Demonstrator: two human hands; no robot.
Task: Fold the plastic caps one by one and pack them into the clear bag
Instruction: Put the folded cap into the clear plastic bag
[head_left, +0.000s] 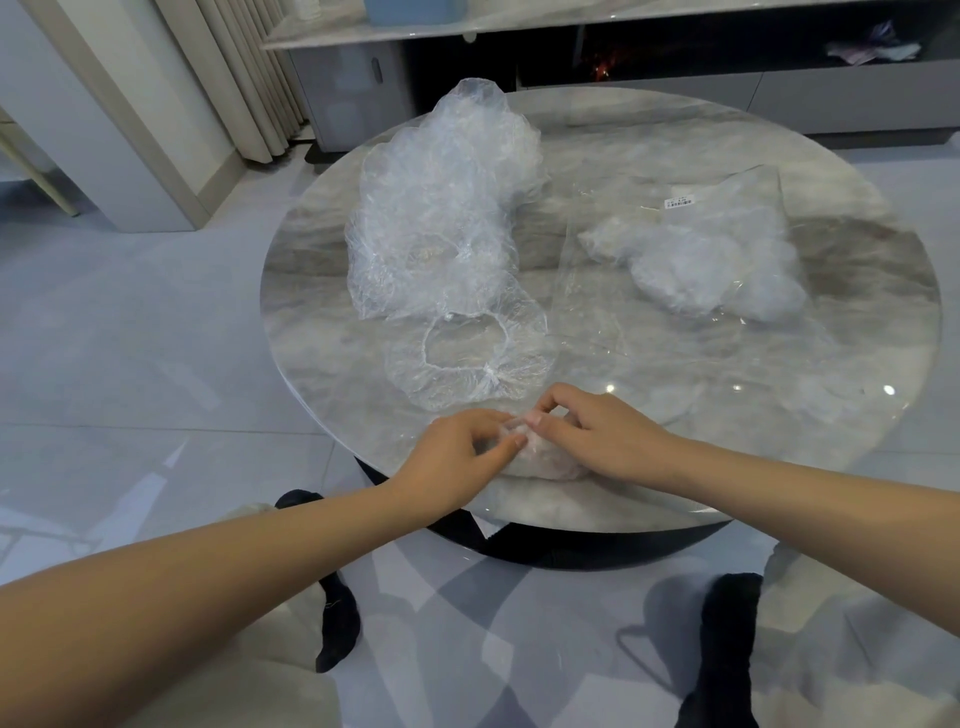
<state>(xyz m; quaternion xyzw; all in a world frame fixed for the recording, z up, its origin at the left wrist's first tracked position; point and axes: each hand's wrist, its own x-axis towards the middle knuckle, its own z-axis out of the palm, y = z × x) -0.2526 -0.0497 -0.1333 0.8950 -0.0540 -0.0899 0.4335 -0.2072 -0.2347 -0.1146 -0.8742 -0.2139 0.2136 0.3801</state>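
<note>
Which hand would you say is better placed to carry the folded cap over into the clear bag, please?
Probably the right hand: the clear bag lies on its side of the table, while the left hand is nearer the pile of unfolded caps. Both now pinch the folded cap.

A round marble table (779, 441) on a pale tiled floor (130, 364)

Behind the table runs a long low cabinet (779, 98) with a marble top; a blue container (413, 11) stands on it; pleated curtains (244, 78) hang at the left; two dark-socked feet (337, 623) rest on the tiles.
</note>
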